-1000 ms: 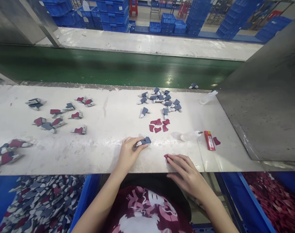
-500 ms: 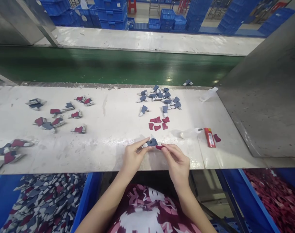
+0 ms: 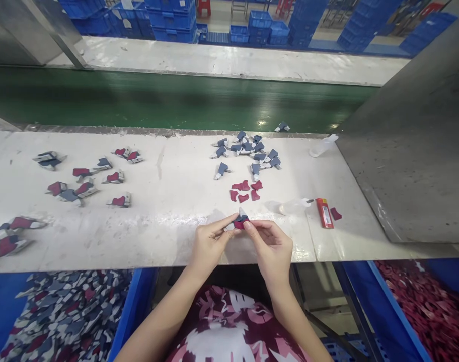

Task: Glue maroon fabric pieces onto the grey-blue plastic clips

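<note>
Between finger and thumb, my left hand [image 3: 210,245] grips a small grey-and-blue plastic part [image 3: 241,213] above the white bench. My right hand [image 3: 273,246] pinches a dark red plastic piece [image 3: 238,224] against that part's near side, its thumb on the red face. The two pieces touch; whether they are joined I cannot tell. Just beyond my hands lie several loose red pieces [image 3: 243,198]. Farther back is a cluster of blue-and-grey parts [image 3: 247,147]. On the left, several parts carry red faces [image 3: 119,201].
To the right lie a clear squeeze bottle [image 3: 294,206], a red-and-yellow box [image 3: 324,213] and a second bottle [image 3: 323,146]. Blue bins of mixed parts [image 3: 126,322] and red pieces [image 3: 403,317] stand below the bench edge. A green belt [image 3: 176,100] runs behind; a metal panel [image 3: 410,136] rises at right.
My right hand has brought the red piece leftward, from beside the grey-and-blue part onto its near side. The part has tilted in my left hand. The view has shifted slightly.
</note>
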`<state>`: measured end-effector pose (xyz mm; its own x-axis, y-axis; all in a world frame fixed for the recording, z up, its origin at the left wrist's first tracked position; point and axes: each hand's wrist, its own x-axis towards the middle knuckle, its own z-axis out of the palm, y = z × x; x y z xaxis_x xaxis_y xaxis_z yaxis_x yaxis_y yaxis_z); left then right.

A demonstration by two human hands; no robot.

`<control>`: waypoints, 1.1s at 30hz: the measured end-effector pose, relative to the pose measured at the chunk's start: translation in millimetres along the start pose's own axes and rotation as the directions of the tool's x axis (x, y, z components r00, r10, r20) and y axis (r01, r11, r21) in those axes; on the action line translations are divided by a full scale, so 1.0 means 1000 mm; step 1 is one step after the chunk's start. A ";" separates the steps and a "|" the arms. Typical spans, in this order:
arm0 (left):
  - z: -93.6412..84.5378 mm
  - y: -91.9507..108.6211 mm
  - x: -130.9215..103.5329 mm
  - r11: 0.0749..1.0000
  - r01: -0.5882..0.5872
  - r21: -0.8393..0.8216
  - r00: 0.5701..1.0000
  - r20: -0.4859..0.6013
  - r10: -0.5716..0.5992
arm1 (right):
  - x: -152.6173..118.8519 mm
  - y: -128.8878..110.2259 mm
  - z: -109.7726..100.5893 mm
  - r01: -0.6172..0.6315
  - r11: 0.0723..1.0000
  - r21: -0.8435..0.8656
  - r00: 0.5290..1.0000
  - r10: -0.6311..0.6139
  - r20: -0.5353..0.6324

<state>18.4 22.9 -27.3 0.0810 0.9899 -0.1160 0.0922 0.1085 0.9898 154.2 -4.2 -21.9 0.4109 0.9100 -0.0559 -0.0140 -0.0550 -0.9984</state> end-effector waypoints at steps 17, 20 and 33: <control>-0.002 0.004 -0.002 1.000 -0.026 0.010 0.999 0.045 0.026 | -0.003 -0.001 0.000 0.044 0.999 -0.031 0.999 -0.045 -0.018; -0.002 0.004 -0.003 0.999 -0.041 0.010 0.998 0.057 0.041 | -0.004 0.002 0.000 0.141 0.986 -0.091 0.989 -0.143 -0.026; 0.006 0.012 -0.005 0.973 0.072 -0.218 0.997 0.054 -0.062 | -0.006 0.008 0.001 0.513 0.742 -0.431 0.794 -0.601 -0.089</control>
<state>25.4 18.2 -15.1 0.1282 0.9750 -0.1814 -0.1212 0.1969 0.9729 150.3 -10.0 -29.4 0.4158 0.7193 0.5565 0.5932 0.2493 -0.7655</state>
